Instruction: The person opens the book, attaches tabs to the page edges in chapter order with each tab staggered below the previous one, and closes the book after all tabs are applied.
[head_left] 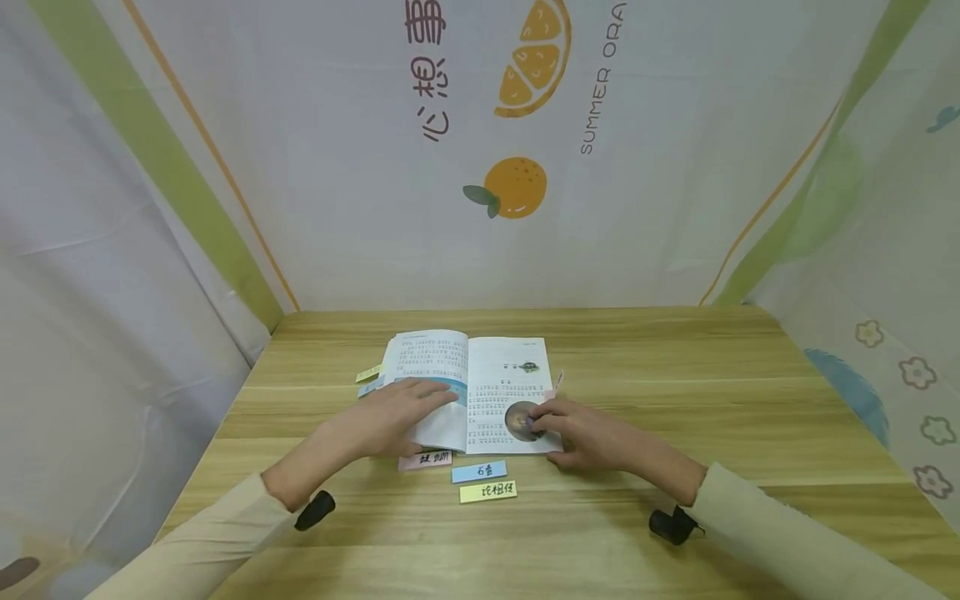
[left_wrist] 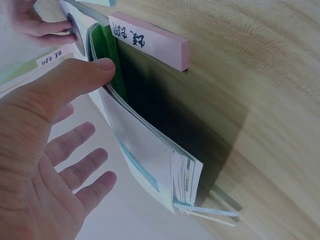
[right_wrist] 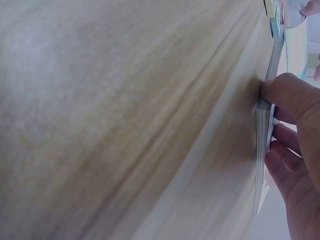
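Observation:
An open book (head_left: 506, 350) lies on the wooden table, with printed text and a round picture on its right page. My left hand (head_left: 390, 415) is over the left page, fingers spread and fairly straight. In the left wrist view its thumb touches the book's near edge (left_wrist: 132, 115). At the lower right corner, my right hand (head_left: 585, 429) holds the book, thumb against the page edges (right_wrist: 261, 132) and fingers bent over the page. Just below the book lie a pink sticky-note pad (head_left: 425, 461), a blue pad (head_left: 478, 472) and a yellow pad (head_left: 488, 492), all handwritten.
A yellow tab (head_left: 369, 374) and a blue tab (head_left: 371, 387) stick out from the book's left side, and a pink tab (head_left: 556, 385) from its right. The wooden table (head_left: 712, 375) meets a printed white curtain (head_left: 360, 242) at the back and sides.

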